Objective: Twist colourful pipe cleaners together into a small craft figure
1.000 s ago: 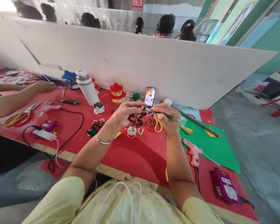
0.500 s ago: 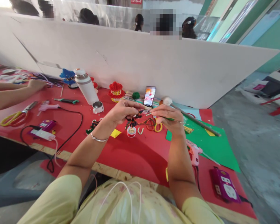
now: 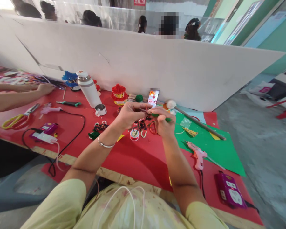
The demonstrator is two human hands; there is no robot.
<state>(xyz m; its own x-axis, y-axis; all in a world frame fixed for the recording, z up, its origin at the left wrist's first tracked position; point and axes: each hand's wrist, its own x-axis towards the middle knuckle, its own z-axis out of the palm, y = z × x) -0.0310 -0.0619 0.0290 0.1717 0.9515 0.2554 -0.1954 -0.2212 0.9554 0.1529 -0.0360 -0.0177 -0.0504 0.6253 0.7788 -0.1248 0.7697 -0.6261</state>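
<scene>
White plastic and steel make up the flask [image 3: 90,92], which leans a little, its lid on, to the left of the thread spool [image 3: 134,135] and farther back. Between flask and spool sits a small white cup [image 3: 100,110], open at the top, its steel lining bare to view; I can't tell what lies at its bottom. A clear little bag [image 3: 186,122] rests to the spool's right, contents too small to make out. The spool carries red thread under a pale label I can't read from here. Well behind it, a red sign [image 3: 139,2] shows white characters, also too small to read, and a lit phone [image 3: 153,98] stands behind the spool.

Just above the spool hangs a dark yarn piece [image 3: 142,124], directly below the two hands. The left hand [image 3: 129,115] has its grip pinched nearly closed on the piece's upper end. The right hand [image 3: 165,121] has its grip closed round a green-handled hook [image 3: 167,120], metal shaft pointing at the left fingertips.
</scene>
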